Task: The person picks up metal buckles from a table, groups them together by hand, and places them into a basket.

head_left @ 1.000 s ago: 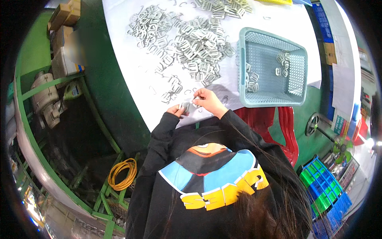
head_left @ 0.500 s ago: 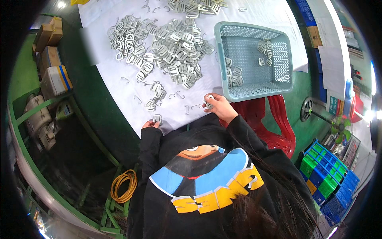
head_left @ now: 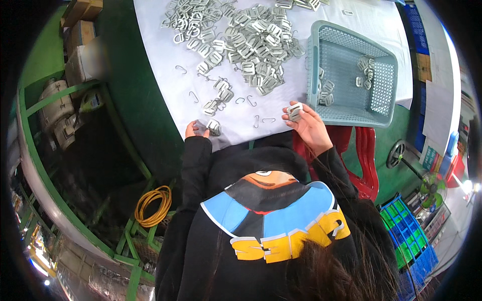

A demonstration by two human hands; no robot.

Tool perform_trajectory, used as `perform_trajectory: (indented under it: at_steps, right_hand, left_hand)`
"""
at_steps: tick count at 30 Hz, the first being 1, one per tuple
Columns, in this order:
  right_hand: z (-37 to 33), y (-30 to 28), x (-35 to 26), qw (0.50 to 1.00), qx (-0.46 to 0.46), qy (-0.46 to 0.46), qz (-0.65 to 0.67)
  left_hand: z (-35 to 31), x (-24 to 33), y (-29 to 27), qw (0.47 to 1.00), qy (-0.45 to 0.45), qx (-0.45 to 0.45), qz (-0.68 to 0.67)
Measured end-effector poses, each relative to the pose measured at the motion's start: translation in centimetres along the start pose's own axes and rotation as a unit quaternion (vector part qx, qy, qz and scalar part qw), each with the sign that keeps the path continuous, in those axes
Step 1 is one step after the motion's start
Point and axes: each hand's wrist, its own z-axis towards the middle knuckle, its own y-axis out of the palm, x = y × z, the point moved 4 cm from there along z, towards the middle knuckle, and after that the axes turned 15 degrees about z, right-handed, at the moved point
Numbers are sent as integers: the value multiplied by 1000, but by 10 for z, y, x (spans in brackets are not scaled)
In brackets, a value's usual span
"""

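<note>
Right grip (head_left: 313, 132) holding pale slotted buckles (head_left: 294, 112) at a white-covered surface (head_left: 236, 126)
Left grip (head_left: 193, 133) spread beside a loose buckle (head_left: 214, 127); heaped buckles (head_left: 256, 42) lie beyond, a perforated grey-blue basket (head_left: 357, 122) to their right.

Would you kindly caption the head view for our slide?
Right hand holding slotted metal hardware near a perforated basket; left hand by slotted buckles.

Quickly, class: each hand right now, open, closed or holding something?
Left hand: open, fingers apart beside a loose grey piece; contact unclear.
Right hand: closed, holding at least one grey slotted piece.
</note>
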Motion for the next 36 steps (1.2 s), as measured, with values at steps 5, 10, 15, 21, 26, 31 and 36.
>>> perform_trajectory:
  at_steps: [5,10,15,21,26,31,36]
  right_hand:
    - [-8,-25,-72,928,147,-240,-242]
    - [1,-159,-206,885,296,-302,-196]
    - [4,-172,-261,802,354,-464,-131]
    - [50,3,-109,664,191,-533,-488]
    - [126,83,67,562,-197,-229,-770]
    - [164,62,110,373,-316,-271,-829]
    - [174,54,118,384,-311,-267,-827]
  left_hand:
    - [4,-10,1,995,47,85,0]
    - [18,5,-4,984,115,135,14]
    - [39,29,-3,982,140,124,11]
    - [50,46,7,983,181,23,-13]
    - [63,44,-2,978,166,-63,106]
    - [66,34,-37,987,139,-5,75]
    - [68,32,-43,988,46,-109,-95]
